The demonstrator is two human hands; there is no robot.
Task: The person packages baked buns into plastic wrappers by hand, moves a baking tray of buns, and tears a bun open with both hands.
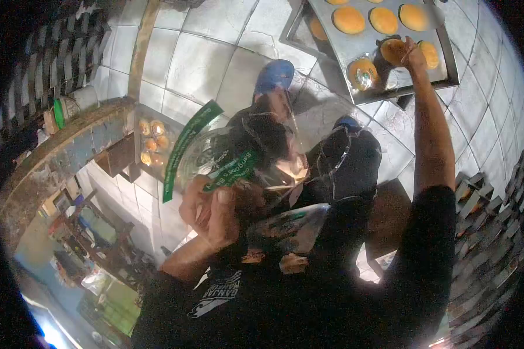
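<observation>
My left hand [218, 212] is closed on a clear plastic bag [201, 154] printed with green bands and lettering, held over my lap. Stretched out to the upper right, my right hand [413, 58] has its fingers around the edge of a round golden bun [393, 52]. That bun is on a metal baking tray [370, 41] with several others. Nearer to me on the same tray is a bun in clear printed wrapping [364, 74]. More clear plastic [291, 230] lies across my lap.
Another tray [297, 38] shows beneath the baking tray. At left, several wrapped buns [155, 142] sit in a tray beside a worn wooden ledge [58, 131]. Blue slippers [275, 74] are on the tiled floor [206, 61]. A brown stool-like block [390, 215] is at my right.
</observation>
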